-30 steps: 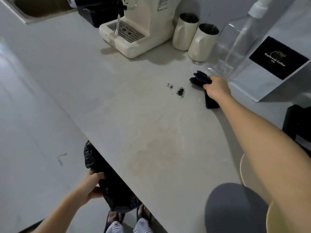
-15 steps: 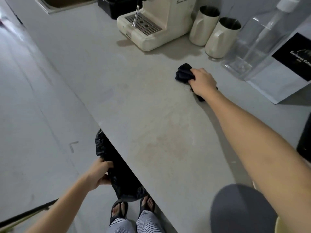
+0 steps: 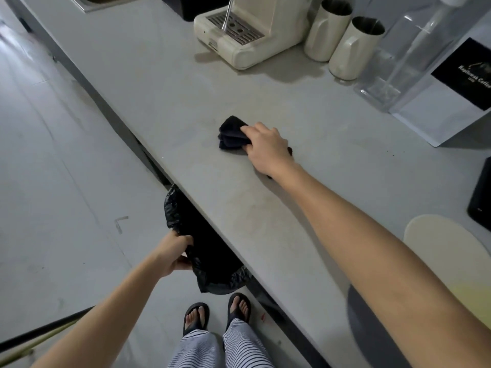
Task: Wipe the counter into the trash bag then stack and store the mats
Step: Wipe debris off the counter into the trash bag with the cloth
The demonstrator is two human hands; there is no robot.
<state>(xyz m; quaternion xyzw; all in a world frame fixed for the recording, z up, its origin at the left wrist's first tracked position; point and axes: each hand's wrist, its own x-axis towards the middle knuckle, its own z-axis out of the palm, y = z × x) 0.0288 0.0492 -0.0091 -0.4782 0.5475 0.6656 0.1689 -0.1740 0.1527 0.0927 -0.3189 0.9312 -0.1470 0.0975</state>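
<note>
Left hand (image 3: 174, 252): fingers clamping the rim of the trash bag (image 3: 210, 251), holding it open just under the counter's (image 3: 164, 102) near edge. Right hand (image 3: 267, 148): fingers closing on a dark cloth (image 3: 231, 134) and pressing it mid-counter. Mats (image 3: 446, 251): lying at the near right corner. Risk: crumbs are likely falling to the floor if the bag mouth is sagging or sitting off the cloth's path.

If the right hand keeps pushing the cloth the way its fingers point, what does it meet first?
The right hand points left toward the counter edge. Nothing lies ahead of the dark cloth; it likely reaches the bare edge, beyond the trash bag, though depth is unclear.
</note>
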